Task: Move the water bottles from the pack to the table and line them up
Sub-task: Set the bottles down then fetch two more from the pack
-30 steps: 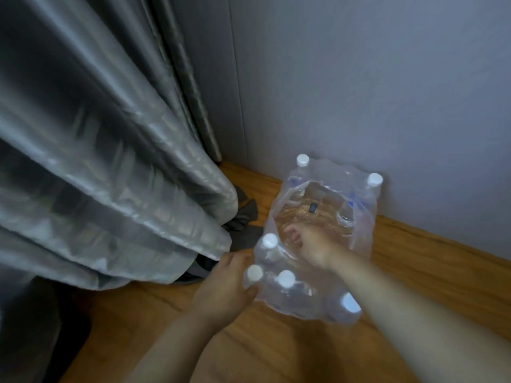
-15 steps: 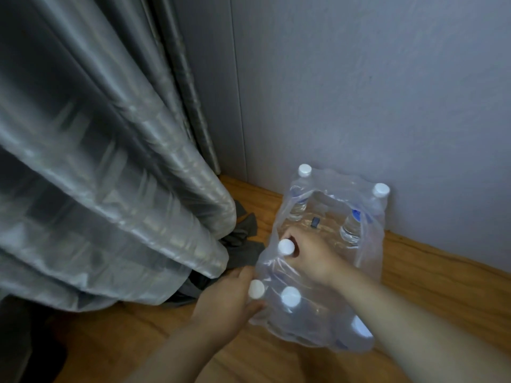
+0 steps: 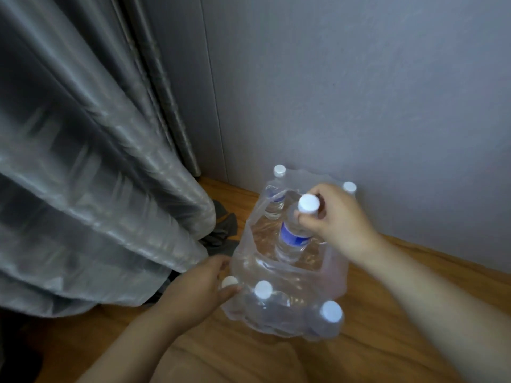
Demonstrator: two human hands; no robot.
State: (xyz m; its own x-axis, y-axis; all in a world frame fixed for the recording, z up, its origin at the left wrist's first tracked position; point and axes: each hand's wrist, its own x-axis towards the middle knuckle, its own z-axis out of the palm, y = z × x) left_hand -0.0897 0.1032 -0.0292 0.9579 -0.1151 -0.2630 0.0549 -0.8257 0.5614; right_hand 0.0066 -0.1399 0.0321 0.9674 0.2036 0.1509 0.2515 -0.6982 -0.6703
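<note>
A bottle [image 3: 293, 233] is being gripped at the neck by the right hand [image 3: 336, 217], its lower half inside the torn pack [image 3: 287, 275] on the wooden floor [image 3: 401, 272]. The pack's near corner is being pinched by the left hand [image 3: 199, 293] — if that hold is being kept too light, the wrap risks being dragged up with the bottle, and the remaining bottles tipped.

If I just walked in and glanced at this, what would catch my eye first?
Probably the right hand pinching a water bottle by its white cap, half raised out of the torn plastic pack on the wooden floor. The left hand grips the pack's near corner. Big grey curtains fill the left side.
</note>
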